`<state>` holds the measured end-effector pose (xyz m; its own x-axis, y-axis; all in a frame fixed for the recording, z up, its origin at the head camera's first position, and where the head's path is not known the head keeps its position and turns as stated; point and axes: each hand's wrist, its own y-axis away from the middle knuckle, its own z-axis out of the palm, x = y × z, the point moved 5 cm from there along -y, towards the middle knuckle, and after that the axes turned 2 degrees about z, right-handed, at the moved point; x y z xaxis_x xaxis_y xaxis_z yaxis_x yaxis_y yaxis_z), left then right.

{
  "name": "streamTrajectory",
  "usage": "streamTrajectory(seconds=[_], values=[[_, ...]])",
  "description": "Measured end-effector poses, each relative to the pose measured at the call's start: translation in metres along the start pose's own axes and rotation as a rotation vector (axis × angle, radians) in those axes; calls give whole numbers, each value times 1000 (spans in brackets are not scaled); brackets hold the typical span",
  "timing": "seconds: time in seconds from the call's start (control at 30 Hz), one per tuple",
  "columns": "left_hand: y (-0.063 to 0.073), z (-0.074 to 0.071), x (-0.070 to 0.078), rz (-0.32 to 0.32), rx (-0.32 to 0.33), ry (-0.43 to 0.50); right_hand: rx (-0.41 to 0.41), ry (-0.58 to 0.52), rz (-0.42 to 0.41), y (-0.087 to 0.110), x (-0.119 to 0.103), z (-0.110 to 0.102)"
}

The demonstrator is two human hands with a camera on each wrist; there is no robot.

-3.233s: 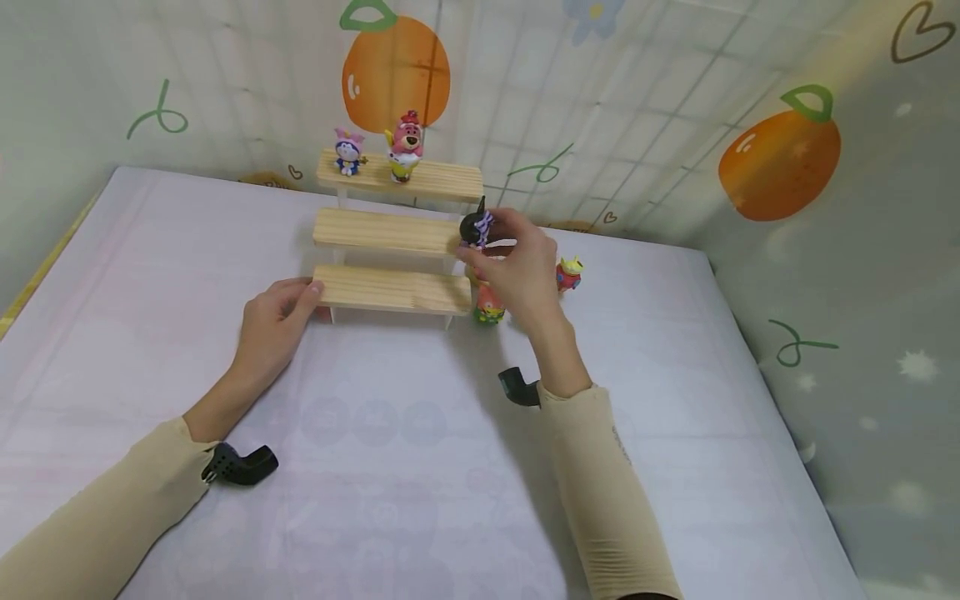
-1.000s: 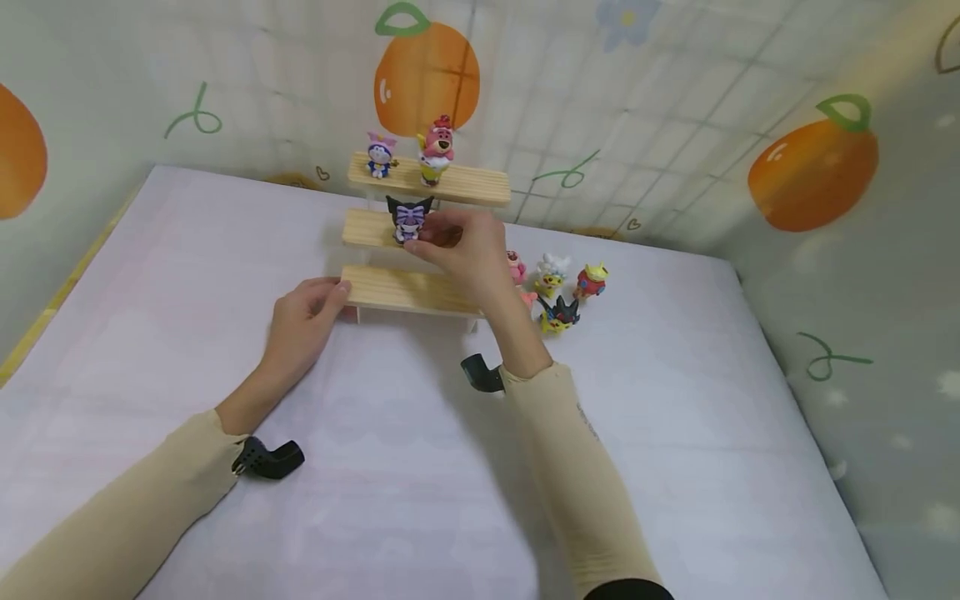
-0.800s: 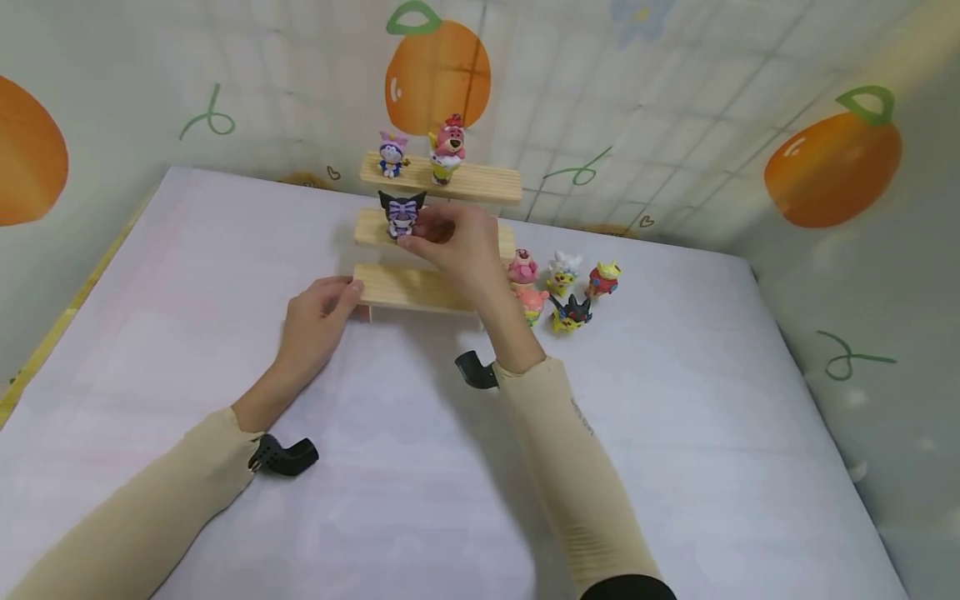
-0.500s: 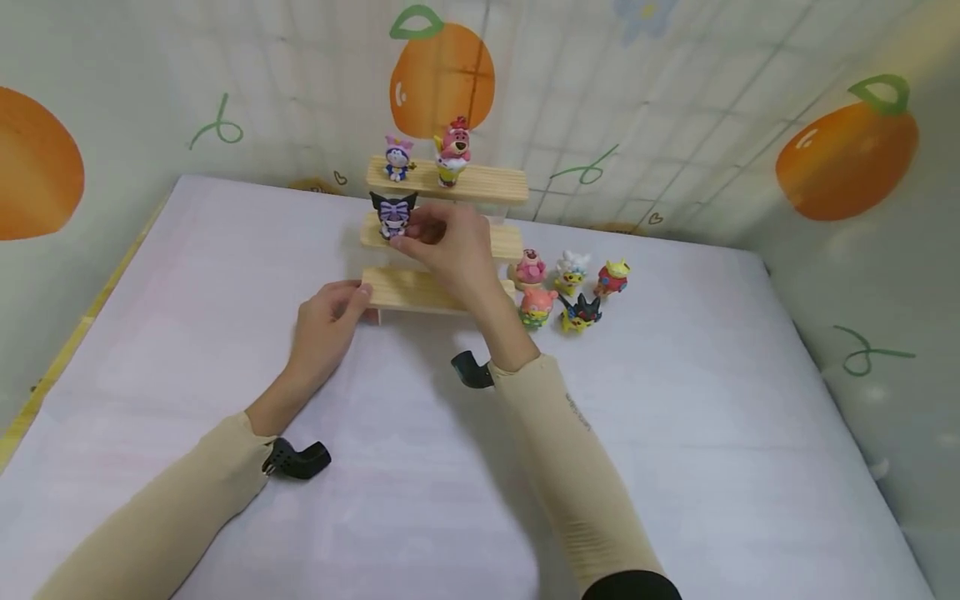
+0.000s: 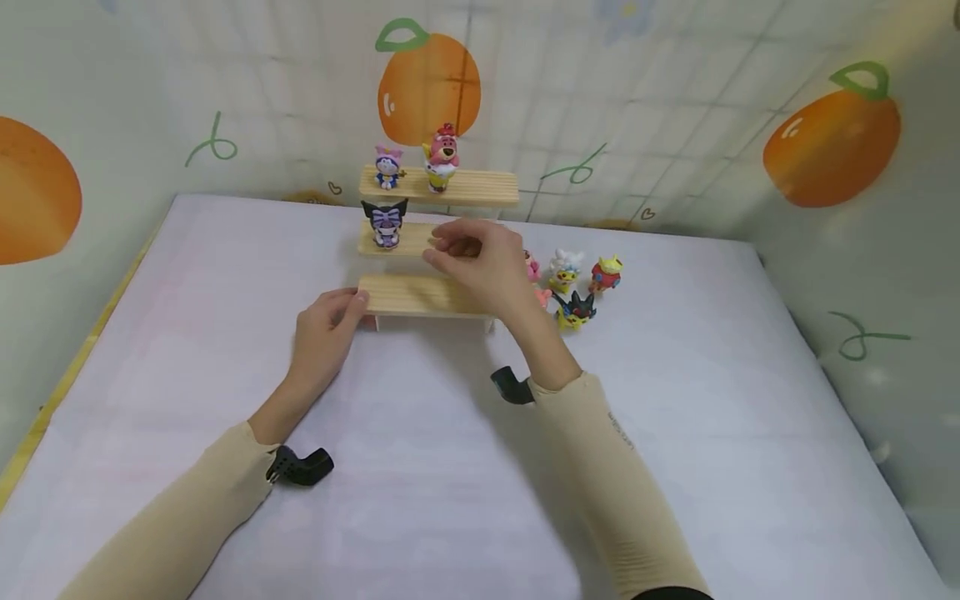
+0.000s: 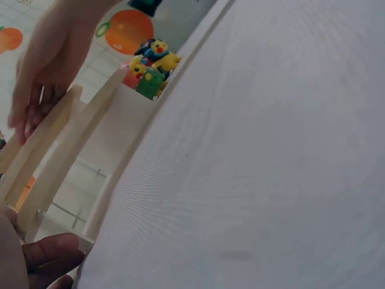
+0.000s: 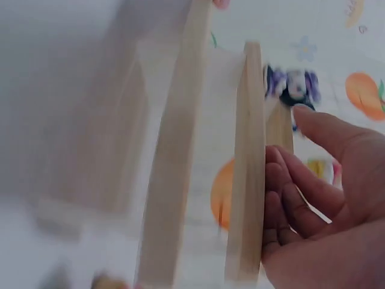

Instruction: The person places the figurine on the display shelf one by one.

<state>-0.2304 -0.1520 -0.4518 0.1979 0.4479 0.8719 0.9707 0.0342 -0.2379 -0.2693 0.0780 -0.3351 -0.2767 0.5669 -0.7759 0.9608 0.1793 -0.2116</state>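
A small figurine with black pointed ears and a purple bow [image 5: 386, 223] stands upright at the left end of the middle board of a three-tier wooden display stand [image 5: 420, 297]. My right hand [image 5: 487, 262] is just right of that figurine, apart from it, with thumb and fingers parted and nothing held. In the right wrist view its fingers [image 7: 301, 205] lie close to a board's edge. My left hand [image 5: 324, 333] grips the left end of the lowest board, thumb on top. On the top board stand a blue figurine in a pink hat [image 5: 387, 167] and a pink bear figurine [image 5: 441, 158].
Right of the stand, several figurines sit on the white-covered table [image 5: 420, 500]: a white-topped one [image 5: 566, 270], a red one with a yellow head [image 5: 605, 273], and a black-and-yellow one [image 5: 576, 310]. Pink ones are partly hidden behind my right hand. A patterned curtain [image 5: 315, 100] hangs behind.
My right hand brought the black-eared figurine leftward onto the middle board, then let go and drew back right. My left hand kept its hold on the stand. The head view shifted slightly.
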Motion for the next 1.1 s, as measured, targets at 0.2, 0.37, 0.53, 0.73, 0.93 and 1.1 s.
streamTrajectory(seconds=[0.2,0.37,0.53,0.73,0.93,1.1], values=[[-2,-3,0,19,-6,-2,125,-14,-17,18,22,-40],[0,-3,0,12,-8,-11,179,3,-3,25,39,-74],[1,-3,0,2,-5,-19,272,28,96,35,63,-122],[2,-2,2,-2,-15,-9,337,-13,188,47,93,-162],[2,-1,3,-7,-18,-6,323,-29,223,49,116,-175],[2,-2,3,-12,-19,1,247,21,311,52,134,-176]])
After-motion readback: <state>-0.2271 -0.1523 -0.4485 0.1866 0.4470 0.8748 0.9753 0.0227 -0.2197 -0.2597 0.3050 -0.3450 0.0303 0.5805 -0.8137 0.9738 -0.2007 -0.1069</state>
